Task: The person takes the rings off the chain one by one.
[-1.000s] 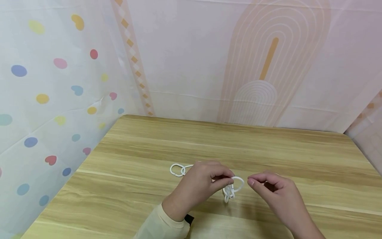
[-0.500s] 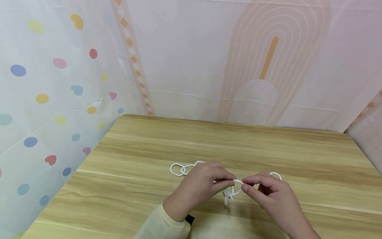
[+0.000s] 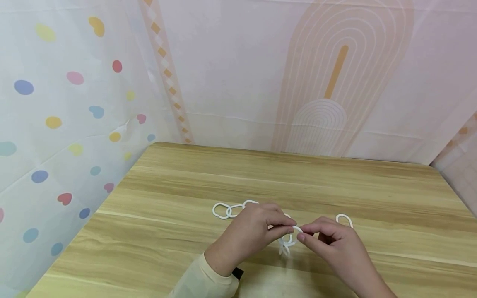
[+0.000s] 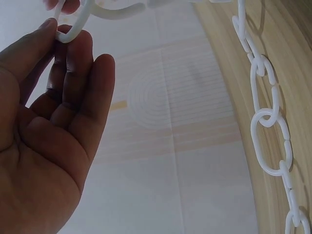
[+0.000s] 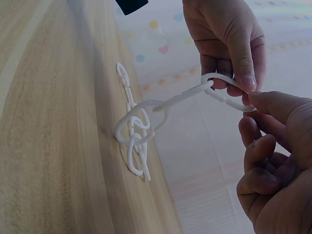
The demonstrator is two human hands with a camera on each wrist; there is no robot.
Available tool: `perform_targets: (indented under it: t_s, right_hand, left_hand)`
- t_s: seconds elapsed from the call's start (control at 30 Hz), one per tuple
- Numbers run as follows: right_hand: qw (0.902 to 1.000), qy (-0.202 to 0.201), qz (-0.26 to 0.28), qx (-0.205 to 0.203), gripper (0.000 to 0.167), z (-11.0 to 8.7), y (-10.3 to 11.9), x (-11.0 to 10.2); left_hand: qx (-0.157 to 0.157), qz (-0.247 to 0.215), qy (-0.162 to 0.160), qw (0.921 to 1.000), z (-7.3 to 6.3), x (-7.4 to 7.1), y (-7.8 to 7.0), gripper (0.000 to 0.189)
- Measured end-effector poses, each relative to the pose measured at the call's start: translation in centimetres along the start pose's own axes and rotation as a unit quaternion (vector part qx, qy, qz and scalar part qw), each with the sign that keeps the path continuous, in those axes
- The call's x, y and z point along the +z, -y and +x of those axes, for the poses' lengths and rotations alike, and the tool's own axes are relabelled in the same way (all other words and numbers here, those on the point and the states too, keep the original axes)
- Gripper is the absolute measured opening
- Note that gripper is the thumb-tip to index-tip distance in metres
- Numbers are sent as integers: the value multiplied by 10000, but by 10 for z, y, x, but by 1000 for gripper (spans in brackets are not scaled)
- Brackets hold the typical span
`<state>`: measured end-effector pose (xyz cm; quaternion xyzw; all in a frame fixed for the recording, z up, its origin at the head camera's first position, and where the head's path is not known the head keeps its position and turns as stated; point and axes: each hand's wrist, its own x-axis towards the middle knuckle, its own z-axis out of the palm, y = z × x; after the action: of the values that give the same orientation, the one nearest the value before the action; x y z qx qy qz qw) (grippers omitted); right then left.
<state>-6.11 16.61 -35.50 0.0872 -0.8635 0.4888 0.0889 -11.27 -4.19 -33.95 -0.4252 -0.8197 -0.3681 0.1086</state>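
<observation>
My left hand point(image 3: 257, 227) and right hand point(image 3: 340, 244) meet over the middle of the table, each pinching the same white plastic chain link point(image 5: 229, 102) between thumb and fingertips. From that link hangs another link point(image 5: 183, 98), joined to a further one point(image 5: 122, 124) lower down. More of the white chain point(image 4: 253, 131) lies on the wood, each link threaded through its neighbour. In the head view part of it is hidden behind my left hand, with its end link point(image 3: 214, 210) showing to the left.
A white link point(image 3: 344, 215) lies behind my right hand, partly covered by it. The wood-patterned table point(image 3: 179, 178) ends at a patterned backdrop point(image 3: 231, 82) at the back, and a dotted cloth point(image 3: 74, 157) hangs at the left.
My right hand has moved left and slightly down, from apart to pinching the link's free end. The left hand has stayed nearly in place, while the link between them has turned.
</observation>
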Motion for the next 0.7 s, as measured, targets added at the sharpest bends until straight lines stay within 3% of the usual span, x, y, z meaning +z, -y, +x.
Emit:
perform_targets:
  t_s: [0.17,0.37,0.7]
  right_hand:
    - [9997,57,129,193,7,0,1,2]
    - [9988,107,129,454,3,-1,3,2]
    - [9983,-176,-49,562,5,0,3,-4]
  left_hand:
    - [-79,14,46,10000,0,-1,0,10]
    - [-399,-213,105,9989,0,-2,0,9]
    - [-939,-320,191,9949,0,-4,0,9]
